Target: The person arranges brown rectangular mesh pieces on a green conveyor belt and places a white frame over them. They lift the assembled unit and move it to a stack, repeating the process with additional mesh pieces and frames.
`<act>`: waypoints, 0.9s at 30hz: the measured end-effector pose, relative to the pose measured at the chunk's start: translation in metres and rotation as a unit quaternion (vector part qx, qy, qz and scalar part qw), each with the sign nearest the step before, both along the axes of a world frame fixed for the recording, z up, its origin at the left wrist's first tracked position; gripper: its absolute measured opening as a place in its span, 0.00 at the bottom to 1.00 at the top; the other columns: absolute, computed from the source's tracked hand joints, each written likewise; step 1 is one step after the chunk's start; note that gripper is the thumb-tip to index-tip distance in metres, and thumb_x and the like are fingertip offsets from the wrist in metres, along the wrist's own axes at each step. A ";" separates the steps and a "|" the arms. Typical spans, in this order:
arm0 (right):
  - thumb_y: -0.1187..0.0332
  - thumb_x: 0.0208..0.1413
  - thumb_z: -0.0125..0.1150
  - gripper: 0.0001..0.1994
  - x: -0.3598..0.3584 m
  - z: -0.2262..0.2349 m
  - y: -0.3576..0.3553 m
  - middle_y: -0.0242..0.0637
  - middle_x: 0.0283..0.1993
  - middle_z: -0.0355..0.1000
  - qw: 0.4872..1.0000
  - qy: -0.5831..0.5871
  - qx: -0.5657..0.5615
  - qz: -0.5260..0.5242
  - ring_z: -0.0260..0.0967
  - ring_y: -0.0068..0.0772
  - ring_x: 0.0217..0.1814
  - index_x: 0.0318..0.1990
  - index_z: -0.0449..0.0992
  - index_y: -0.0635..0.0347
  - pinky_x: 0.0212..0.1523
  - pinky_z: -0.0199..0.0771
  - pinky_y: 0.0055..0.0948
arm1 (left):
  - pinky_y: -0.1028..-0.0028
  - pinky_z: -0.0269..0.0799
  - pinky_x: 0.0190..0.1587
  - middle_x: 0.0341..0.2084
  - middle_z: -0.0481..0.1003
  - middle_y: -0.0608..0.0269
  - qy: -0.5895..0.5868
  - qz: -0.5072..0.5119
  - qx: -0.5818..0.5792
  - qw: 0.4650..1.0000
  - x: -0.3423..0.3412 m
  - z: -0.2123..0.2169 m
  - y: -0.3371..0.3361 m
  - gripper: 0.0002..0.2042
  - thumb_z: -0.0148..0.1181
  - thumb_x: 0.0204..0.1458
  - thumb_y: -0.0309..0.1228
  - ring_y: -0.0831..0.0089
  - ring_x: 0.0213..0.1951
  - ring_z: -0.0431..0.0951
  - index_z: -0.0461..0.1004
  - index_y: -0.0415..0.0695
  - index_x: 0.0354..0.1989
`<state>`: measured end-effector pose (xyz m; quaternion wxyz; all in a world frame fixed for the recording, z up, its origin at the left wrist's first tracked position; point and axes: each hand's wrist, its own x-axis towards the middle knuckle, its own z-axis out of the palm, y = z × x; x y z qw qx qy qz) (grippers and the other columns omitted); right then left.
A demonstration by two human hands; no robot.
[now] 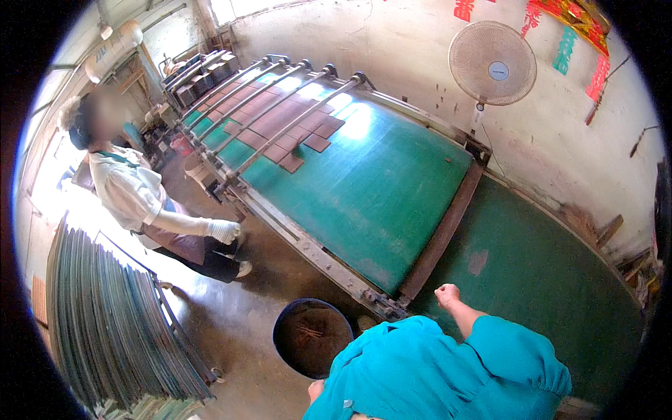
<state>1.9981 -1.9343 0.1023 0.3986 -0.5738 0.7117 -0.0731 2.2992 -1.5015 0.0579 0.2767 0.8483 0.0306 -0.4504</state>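
My right hand (446, 295) is curled into a loose fist above the dark green lower surface, close to the end of the bright green conveyor belt (350, 203). Nothing shows in its fingers. Only a small part of my left hand (316, 389) appears, low beside my blue-green clothing; its fingers are mostly hidden. Nearest to it on the floor is a round dark tub (287, 355) with brown scraps inside. On the far part of the belt lie several flat brown clay-coloured slabs (266, 115), set in rows beneath metal cross bars (301, 122).
A person (126, 182) wearing white gloves stands left of the conveyor. Many thin boards (112, 315) are stacked upright at lower left. A fan (492, 63) stands by the wall at the back right. A metal rail (301, 241) edges the belt.
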 end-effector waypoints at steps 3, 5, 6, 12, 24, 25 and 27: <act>0.68 0.46 0.55 0.07 0.004 0.015 0.000 0.38 0.18 0.71 0.999 0.000 0.021 -0.031 0.70 0.29 0.17 0.26 0.75 0.62 0.21 0.71 0.29 | 0.64 0.68 0.40 0.29 0.74 0.47 0.029 0.206 0.038 0.977 -0.019 0.074 -0.042 0.11 0.53 0.45 0.32 0.66 0.34 0.74 0.74 0.35 0.27; 0.68 0.45 0.55 0.07 0.005 0.018 -0.001 0.38 0.18 0.71 0.999 -0.011 0.020 -0.033 0.70 0.29 0.17 0.26 0.75 0.62 0.22 0.71 0.29 | 0.64 0.68 0.39 0.28 0.74 0.47 0.031 0.161 0.034 0.986 -0.011 0.066 -0.038 0.11 0.53 0.45 0.32 0.65 0.34 0.74 0.74 0.35 0.27; 0.68 0.45 0.54 0.07 0.002 0.017 0.000 0.38 0.18 0.71 0.999 -0.014 0.020 -0.038 0.70 0.29 0.17 0.26 0.75 0.62 0.22 0.71 0.29 | 0.64 0.68 0.39 0.28 0.74 0.47 0.029 0.127 0.027 0.991 -0.008 0.056 -0.033 0.11 0.52 0.45 0.32 0.65 0.33 0.74 0.74 0.35 0.27; 0.69 0.45 0.52 0.07 -0.027 0.000 -0.007 0.38 0.19 0.71 0.997 0.006 -0.002 -0.073 0.71 0.30 0.19 0.24 0.73 0.62 0.25 0.72 0.30 | 0.64 0.69 0.36 0.25 0.73 0.49 -0.023 -0.088 0.003 0.996 0.019 -0.005 -0.023 0.11 0.51 0.47 0.31 0.65 0.31 0.74 0.74 0.35 0.28; 0.59 0.50 0.50 0.13 -0.044 -0.004 -0.143 0.45 0.35 0.73 0.972 0.040 -0.150 -0.174 0.70 0.47 0.39 0.34 0.75 0.57 0.38 0.69 0.40 | 0.63 0.70 0.45 0.38 0.71 0.55 0.090 0.044 -0.109 0.989 0.084 0.110 -0.157 0.22 0.51 0.49 0.30 0.64 0.40 0.72 0.60 0.38 0.53; 0.59 0.51 0.49 0.13 -0.039 0.004 -0.166 0.44 0.36 0.73 0.967 0.027 -0.156 -0.200 0.70 0.46 0.40 0.34 0.75 0.58 0.39 0.69 0.40 | 0.64 0.71 0.43 0.34 0.71 0.56 0.040 0.049 -0.115 0.991 0.082 0.135 -0.184 0.21 0.52 0.49 0.30 0.65 0.36 0.73 0.61 0.37 0.51; 0.58 0.52 0.49 0.14 -0.037 0.008 -0.220 0.44 0.37 0.73 0.951 0.032 -0.220 -0.214 0.70 0.45 0.40 0.35 0.75 0.58 0.40 0.69 0.38 | 0.67 0.72 0.40 0.31 0.72 0.55 -0.022 0.054 -0.149 0.987 0.084 0.160 -0.228 0.19 0.52 0.48 0.29 0.66 0.34 0.73 0.62 0.34 0.49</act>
